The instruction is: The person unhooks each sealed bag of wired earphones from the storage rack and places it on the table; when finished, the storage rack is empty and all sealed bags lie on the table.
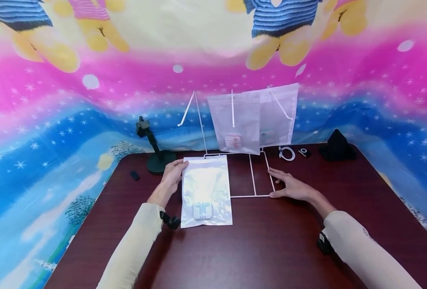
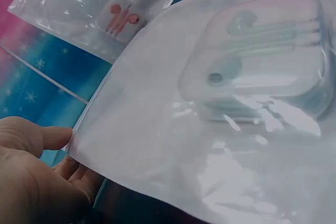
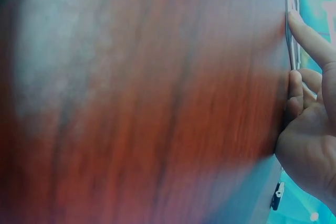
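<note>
My left hand [image 1: 172, 176] pinches the upper left edge of a translucent zip bag [image 1: 191, 188]. Low inside the bag lies a clear case of white earphones [image 1: 203, 210], seen large in the left wrist view. The bag covers the left part of a white wire display rack [image 1: 253, 176]. At the rack's right front corner, my right hand [image 1: 292, 188] touches the base wire with extended thumb and fingers. Two more bags hang from the rack's hooks: one with pink earphones [image 1: 233, 141], and a paler bag [image 1: 280, 114] partly behind it. The left hook [image 1: 187, 108] holds nothing.
A dark stand with a clamp [image 1: 155, 148] and a small black object [image 1: 134, 175] are at the left. Behind my right hand lie a coiled white cable [image 1: 287, 153], a small round item [image 1: 303, 152] and a black pointed object [image 1: 337, 146]. A printed cloth hangs behind the table.
</note>
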Demonstrator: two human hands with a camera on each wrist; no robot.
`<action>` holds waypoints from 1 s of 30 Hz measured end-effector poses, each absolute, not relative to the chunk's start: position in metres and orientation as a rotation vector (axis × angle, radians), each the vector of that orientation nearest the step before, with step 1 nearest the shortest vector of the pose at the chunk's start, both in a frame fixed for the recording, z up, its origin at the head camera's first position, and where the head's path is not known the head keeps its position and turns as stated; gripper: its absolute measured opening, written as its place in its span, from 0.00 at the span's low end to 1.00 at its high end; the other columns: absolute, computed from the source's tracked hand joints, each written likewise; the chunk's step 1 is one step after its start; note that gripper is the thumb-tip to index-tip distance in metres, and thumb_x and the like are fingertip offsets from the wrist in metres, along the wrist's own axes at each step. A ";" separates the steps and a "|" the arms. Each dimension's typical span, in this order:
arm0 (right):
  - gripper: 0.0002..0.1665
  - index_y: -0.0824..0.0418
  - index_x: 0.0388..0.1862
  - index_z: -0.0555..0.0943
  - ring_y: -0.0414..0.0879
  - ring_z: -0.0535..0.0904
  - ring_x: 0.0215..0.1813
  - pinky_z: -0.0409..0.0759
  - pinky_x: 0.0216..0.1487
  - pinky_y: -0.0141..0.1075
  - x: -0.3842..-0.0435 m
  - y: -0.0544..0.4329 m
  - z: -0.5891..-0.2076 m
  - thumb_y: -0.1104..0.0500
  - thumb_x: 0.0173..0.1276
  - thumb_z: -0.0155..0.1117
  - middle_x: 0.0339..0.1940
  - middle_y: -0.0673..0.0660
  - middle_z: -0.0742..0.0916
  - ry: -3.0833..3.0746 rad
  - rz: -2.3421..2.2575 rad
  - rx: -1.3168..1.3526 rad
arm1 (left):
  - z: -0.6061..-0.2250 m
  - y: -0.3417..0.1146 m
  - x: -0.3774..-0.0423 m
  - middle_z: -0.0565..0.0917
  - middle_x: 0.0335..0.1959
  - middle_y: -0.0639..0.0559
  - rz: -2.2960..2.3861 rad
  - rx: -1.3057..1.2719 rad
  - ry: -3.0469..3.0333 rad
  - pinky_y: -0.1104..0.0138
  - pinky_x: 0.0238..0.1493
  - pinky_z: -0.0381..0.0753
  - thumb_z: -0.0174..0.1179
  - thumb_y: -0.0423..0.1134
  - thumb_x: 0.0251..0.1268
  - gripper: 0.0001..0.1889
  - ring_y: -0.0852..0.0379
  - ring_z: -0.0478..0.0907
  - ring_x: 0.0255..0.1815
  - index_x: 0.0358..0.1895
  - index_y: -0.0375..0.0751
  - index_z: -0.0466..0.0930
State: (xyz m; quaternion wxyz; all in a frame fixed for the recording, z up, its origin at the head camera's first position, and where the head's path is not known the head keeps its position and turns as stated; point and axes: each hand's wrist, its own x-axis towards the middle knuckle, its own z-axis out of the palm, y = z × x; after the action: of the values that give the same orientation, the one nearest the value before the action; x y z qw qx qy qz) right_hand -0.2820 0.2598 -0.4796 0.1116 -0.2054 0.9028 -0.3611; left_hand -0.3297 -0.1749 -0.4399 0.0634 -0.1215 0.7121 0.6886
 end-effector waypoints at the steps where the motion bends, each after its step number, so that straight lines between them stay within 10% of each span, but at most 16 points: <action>1: 0.58 0.64 0.85 0.55 0.59 0.70 0.66 0.67 0.67 0.59 -0.282 0.259 -0.480 0.46 0.67 0.76 0.83 0.65 0.61 2.651 -1.061 -0.602 | -0.442 -0.175 -0.332 0.74 0.71 0.40 2.083 -0.372 2.145 0.56 0.68 0.74 0.56 0.42 0.81 0.27 0.49 0.75 0.64 0.77 0.36 0.68; 7: 0.57 0.64 0.84 0.56 0.59 0.70 0.65 0.67 0.67 0.59 -0.282 0.257 -0.481 0.46 0.67 0.76 0.83 0.65 0.62 2.665 -1.051 -0.602 | -0.451 -0.174 -0.337 0.68 0.77 0.40 2.104 -0.408 2.113 0.54 0.72 0.70 0.55 0.37 0.81 0.26 0.49 0.70 0.70 0.76 0.36 0.68; 14: 0.57 0.64 0.84 0.56 0.59 0.70 0.65 0.67 0.67 0.58 -0.281 0.258 -0.480 0.46 0.67 0.76 0.83 0.64 0.61 2.671 -1.040 -0.590 | -0.457 -0.172 -0.337 0.72 0.73 0.41 2.046 -0.411 2.196 0.59 0.61 0.73 0.56 0.34 0.79 0.26 0.58 0.74 0.50 0.76 0.43 0.69; 30: 0.58 0.64 0.84 0.56 0.59 0.69 0.65 0.67 0.68 0.59 -0.281 0.259 -0.480 0.45 0.67 0.76 0.84 0.65 0.61 2.679 -1.032 -0.593 | -0.462 -0.170 -0.339 0.68 0.77 0.41 1.982 -0.438 2.162 0.51 0.78 0.64 0.53 0.33 0.80 0.21 0.46 0.66 0.74 0.71 0.38 0.76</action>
State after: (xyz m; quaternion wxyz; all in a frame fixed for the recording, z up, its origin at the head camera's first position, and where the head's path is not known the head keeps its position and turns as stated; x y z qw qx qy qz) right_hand -0.2807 0.2587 -0.4802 0.1047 -0.2011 0.9088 -0.3502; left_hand -0.3387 -0.1704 -0.4619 0.0880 -0.1473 0.7262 0.6658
